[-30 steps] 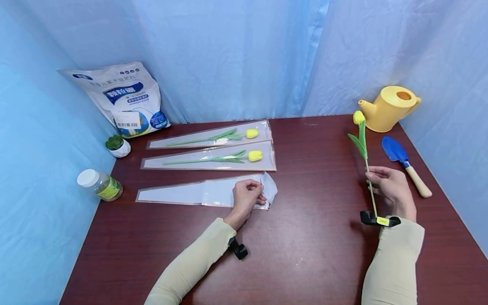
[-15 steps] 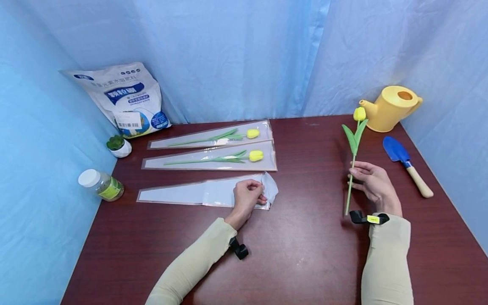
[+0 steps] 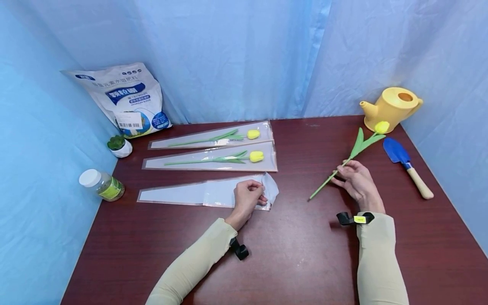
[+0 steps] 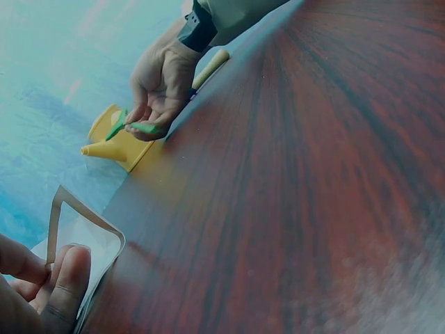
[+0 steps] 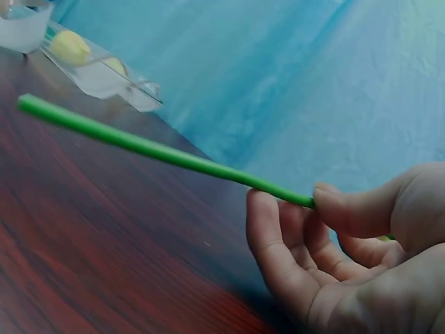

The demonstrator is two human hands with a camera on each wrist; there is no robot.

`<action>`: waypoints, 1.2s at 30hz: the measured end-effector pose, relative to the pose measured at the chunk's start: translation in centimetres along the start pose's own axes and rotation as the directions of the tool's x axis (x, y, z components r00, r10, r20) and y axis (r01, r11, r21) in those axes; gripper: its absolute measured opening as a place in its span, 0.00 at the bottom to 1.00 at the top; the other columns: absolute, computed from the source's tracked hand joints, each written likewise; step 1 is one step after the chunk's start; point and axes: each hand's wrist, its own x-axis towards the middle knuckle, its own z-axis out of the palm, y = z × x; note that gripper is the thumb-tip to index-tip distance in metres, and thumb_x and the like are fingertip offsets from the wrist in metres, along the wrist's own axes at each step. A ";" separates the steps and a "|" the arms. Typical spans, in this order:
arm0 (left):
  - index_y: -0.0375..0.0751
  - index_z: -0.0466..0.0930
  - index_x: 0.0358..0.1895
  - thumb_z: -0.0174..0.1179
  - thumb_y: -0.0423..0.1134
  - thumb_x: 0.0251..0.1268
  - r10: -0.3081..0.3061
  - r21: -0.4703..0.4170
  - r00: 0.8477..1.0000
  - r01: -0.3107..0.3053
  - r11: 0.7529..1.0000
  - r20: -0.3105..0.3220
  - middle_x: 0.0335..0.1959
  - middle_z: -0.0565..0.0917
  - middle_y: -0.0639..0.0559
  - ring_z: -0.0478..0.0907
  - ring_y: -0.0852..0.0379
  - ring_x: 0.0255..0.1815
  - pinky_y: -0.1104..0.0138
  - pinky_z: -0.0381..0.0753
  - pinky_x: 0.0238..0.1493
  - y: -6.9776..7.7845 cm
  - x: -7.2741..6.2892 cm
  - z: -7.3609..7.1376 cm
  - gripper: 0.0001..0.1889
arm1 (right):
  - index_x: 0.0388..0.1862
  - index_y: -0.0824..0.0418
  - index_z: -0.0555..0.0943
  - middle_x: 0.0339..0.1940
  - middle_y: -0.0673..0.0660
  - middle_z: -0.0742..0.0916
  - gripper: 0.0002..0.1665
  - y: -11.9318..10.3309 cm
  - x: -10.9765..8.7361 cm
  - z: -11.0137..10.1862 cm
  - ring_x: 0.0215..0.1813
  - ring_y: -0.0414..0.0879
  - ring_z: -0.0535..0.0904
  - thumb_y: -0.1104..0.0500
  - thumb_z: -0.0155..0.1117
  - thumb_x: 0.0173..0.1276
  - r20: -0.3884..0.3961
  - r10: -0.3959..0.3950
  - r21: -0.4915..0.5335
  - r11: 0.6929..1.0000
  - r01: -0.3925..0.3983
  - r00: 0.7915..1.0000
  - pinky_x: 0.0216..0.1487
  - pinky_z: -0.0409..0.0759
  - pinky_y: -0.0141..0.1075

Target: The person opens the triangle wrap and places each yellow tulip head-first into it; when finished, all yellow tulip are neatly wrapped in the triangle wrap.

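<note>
In the head view my right hand (image 3: 358,183) pinches the green stem of a yellow tulip (image 3: 358,148) between thumb and fingers. The bloom tilts up and right; the bare stem end points down-left, toward the left hand. In the right wrist view the stem (image 5: 139,144) stretches out from the fingertips. My left hand (image 3: 248,195) pinches the wide end of a flat flower sleeve (image 3: 179,194) lying on the table. That sleeve's mouth is lifted and spread, as the edge (image 4: 90,217) in the left wrist view shows. The left fingertips are partly hidden.
Behind lie two sleeves (image 3: 263,146), each with a yellow tulip inside. A fertilizer bag (image 3: 129,101), a small potted succulent (image 3: 120,147) and a jar (image 3: 103,185) stand at left. At right are a yellow watering can (image 3: 386,110) and a blue trowel (image 3: 408,167).
The right hand has moved left with the tulip. Its stem has swung from near upright to slanting, the lower end now pointing left. The left hand and sleeve have stayed in place.
</note>
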 end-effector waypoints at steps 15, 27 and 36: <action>0.14 0.80 0.41 0.57 0.21 0.62 0.002 -0.011 1.000 -0.002 1.000 0.004 0.33 0.81 0.17 0.79 0.61 0.14 0.60 0.88 0.25 0.0 0.0 -0.1 0.09 | 0.40 0.61 0.71 0.31 0.55 0.81 0.12 1.8 0.9 2.7 0.36 0.49 0.85 0.77 0.53 0.70 -0.206 0.015 0.127 0.992 0.012 0.978 0.41 0.89 0.44; 0.15 0.80 0.40 0.57 0.22 0.63 0.009 0.012 1.000 -0.009 1.000 -0.016 0.33 0.82 0.17 0.78 0.61 0.14 0.59 0.88 0.25 0.1 0.0 0.0 0.08 | 0.34 0.62 0.71 0.29 0.57 0.80 0.12 3.3 1.2 4.7 0.35 0.50 0.84 0.77 0.53 0.70 -0.278 0.034 0.231 0.972 0.032 0.960 0.41 0.88 0.45; 0.14 0.80 0.41 0.57 0.22 0.63 0.006 0.008 1.000 -0.006 1.000 -0.014 0.34 0.81 0.16 0.78 0.62 0.14 0.56 0.88 0.26 0.1 0.0 0.1 0.09 | 0.34 0.61 0.71 0.28 0.56 0.81 0.11 3.9 1.0 6.6 0.36 0.49 0.84 0.75 0.51 0.72 -0.278 0.034 0.204 0.979 0.024 0.960 0.42 0.88 0.44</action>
